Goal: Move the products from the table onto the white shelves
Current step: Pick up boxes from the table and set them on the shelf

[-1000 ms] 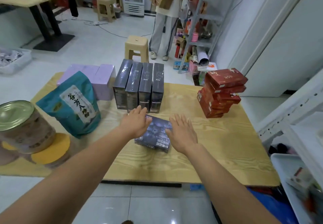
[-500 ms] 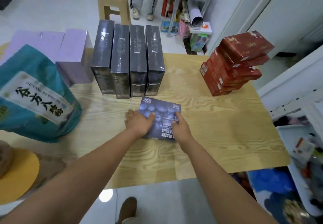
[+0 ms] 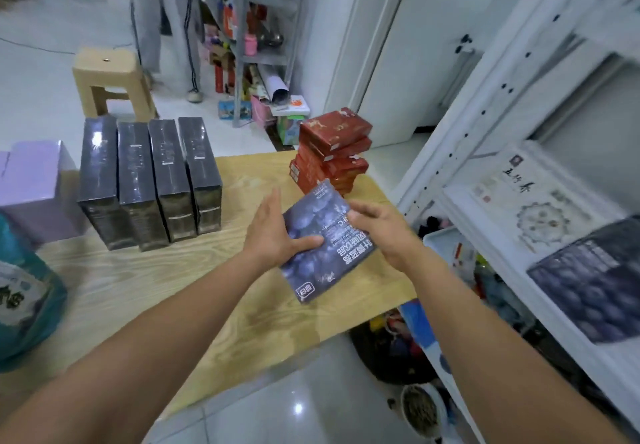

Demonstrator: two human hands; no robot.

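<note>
Head view: on the wooden table (image 3: 156,287) a teal bag (image 3: 24,291) sits at the far left, then a lilac box (image 3: 34,184) and four dark boxes (image 3: 149,180) standing side by side. The left hand (image 3: 273,235) grips the blue box (image 3: 322,246) by its left edge, thumb across the front; the right hand (image 3: 384,229) grips its right edge. The box is held tilted above the table's right end, in front of the stack of red boxes (image 3: 329,152), near the white shelves (image 3: 485,132), where a blue-printed pack (image 3: 595,287) lies
</note>
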